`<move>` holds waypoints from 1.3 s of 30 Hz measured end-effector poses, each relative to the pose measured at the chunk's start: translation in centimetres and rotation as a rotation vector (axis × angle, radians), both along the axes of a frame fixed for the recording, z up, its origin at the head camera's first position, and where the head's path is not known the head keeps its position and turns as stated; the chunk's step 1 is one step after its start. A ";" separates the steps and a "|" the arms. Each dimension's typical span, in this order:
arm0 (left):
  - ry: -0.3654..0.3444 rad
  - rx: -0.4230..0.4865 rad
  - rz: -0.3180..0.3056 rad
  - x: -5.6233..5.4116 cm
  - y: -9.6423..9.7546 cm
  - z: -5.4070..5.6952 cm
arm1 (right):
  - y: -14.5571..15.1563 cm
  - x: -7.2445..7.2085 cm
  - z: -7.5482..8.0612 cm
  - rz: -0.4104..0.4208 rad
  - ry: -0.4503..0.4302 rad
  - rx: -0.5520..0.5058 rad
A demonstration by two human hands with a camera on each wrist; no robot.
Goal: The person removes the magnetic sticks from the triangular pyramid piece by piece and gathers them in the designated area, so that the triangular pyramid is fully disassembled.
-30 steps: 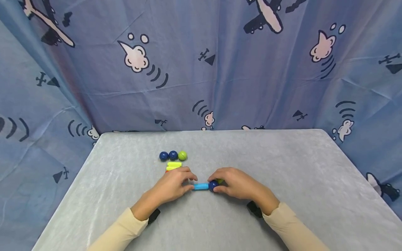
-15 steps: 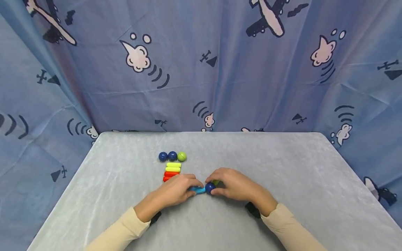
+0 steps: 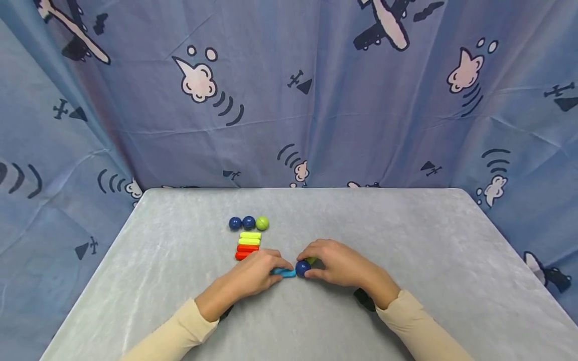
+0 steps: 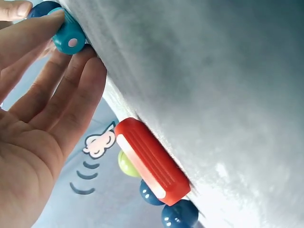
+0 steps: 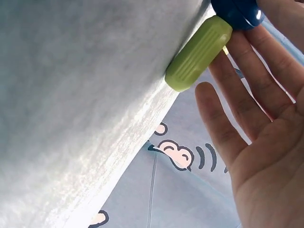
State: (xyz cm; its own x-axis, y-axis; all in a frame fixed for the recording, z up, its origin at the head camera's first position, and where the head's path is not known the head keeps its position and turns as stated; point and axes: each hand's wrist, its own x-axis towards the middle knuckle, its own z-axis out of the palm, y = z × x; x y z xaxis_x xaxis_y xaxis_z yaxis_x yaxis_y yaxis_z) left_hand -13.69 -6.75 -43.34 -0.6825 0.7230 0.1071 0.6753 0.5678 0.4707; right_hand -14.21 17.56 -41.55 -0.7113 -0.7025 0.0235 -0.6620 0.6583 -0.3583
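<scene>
My left hand pinches a light blue ridged rod between thumb and fingers. In the left wrist view that rod's near end shows a round pale dot. The rod's other end meets a dark blue ball, which my right hand holds with thumb and fingertips. A green ridged rod runs from the same ball, low along the table in the right wrist view; in the head view it is mostly hidden under the right hand.
Behind the left hand lie two yellow rods and red rods side by side. Farther back, two dark blue balls and a green ball form a row. The grey table ends at a blue patterned curtain.
My left hand has slid right along the light blue rod and now grips it near the ball. The rod and ball have shifted slightly left. Red rods have come into sight.
</scene>
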 end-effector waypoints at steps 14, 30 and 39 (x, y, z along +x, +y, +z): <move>0.003 0.027 0.119 0.8 -2.7 0.5 | 0.0 0.1 -0.5 -0.009 0.009 -0.021; -0.033 0.006 0.284 0.7 -8.1 1.6 | 0.2 0.1 -0.9 0.000 -0.007 -0.033; -0.007 0.020 0.240 0.1 -8.4 0.5 | 0.3 0.0 -0.8 0.003 0.006 -0.042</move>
